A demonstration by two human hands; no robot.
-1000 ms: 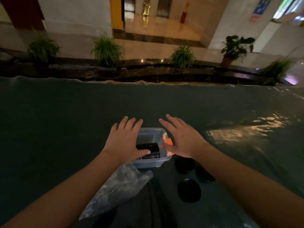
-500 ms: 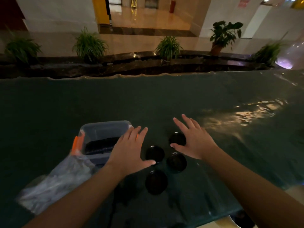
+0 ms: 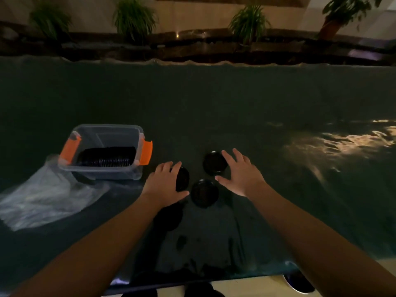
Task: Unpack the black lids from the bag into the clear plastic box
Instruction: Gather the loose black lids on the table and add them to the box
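Loose black lids: one (image 3: 214, 162) just beyond the right hand (image 3: 241, 175), fingers spread flat, holding nothing; one (image 3: 204, 192) between both hands, nearer the wrists; one (image 3: 182, 178) partly under the left hand (image 3: 164, 183), fingers straight, resting on it or just above, cannot tell which. A dark shape under the left wrist may be a fourth lid. Likely light, stiff, smooth discs; best pinched at the rim. Stacked lids (image 3: 107, 157) lie on edge in the clear plastic box (image 3: 102, 173), left of the left hand. The bag (image 3: 47, 196) lies slack beyond the box.
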